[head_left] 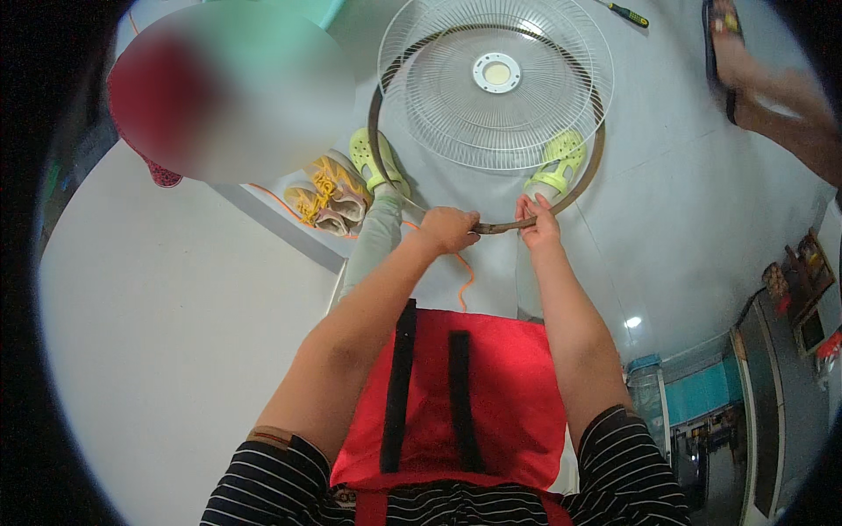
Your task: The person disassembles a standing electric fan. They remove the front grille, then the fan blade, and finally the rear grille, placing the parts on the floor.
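Floor (pixel 702 202) under everything. Grille (pixel 495 83) flat on it between green shoes (pixel 557 162), not yet banded. Dark ring (pixel 491 226) encircling grille, loose, unclosed at near edge. Left hand (pixel 449 230) clenched on ring there; right hand (pixel 537 223) pinching it alongside. Screwdriver (pixel 627 13) beyond grille, untouched.

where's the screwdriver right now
In the head view the screwdriver lies on the floor at the top edge, right of centre, just past the upper right rim of the white fan grille and left of another person's sandalled foot.
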Action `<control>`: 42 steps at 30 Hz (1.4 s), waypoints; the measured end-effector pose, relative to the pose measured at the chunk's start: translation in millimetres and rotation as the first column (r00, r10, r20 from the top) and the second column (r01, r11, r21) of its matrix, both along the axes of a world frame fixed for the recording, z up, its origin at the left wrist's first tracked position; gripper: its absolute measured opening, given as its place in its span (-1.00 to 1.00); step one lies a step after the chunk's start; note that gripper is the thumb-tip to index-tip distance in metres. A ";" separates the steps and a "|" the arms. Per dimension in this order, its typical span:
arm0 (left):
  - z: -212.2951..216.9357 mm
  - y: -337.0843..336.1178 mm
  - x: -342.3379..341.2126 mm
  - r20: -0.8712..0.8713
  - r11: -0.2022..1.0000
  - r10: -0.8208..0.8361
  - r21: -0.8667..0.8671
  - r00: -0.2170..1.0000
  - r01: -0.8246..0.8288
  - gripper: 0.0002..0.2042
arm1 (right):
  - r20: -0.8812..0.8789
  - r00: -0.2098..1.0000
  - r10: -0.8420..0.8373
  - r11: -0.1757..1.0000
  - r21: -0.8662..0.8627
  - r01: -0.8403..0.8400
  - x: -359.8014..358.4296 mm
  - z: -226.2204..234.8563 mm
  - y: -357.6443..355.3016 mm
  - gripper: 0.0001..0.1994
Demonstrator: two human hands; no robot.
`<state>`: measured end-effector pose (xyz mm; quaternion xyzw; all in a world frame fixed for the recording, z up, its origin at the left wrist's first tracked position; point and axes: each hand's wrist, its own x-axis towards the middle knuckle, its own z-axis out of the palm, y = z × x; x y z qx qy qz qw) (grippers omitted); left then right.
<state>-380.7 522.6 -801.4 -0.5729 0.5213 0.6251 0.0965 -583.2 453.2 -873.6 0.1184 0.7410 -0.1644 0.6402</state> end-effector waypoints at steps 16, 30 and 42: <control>-205.3 30.8 44.5 0.610 -0.536 0.713 0.157 -0.346 -0.829 -0.26 | 0.085 0.996 0.021 0.987 -0.158 -0.007 34.2 75.6 -5.4 -0.64; -83.8 -22.4 47.9 0.111 -0.216 0.975 0.658 -0.190 -0.722 -0.55 | -0.027 0.999 -0.022 0.963 -0.270 0.014 17.2 72.6 -11.9 -0.66; 33.1 -64.2 83.8 0.241 -0.483 0.753 0.835 -0.612 -0.266 -0.76 | 0.201 0.933 -0.297 0.841 -0.407 0.356 -36.0 260.5 -57.5 -0.84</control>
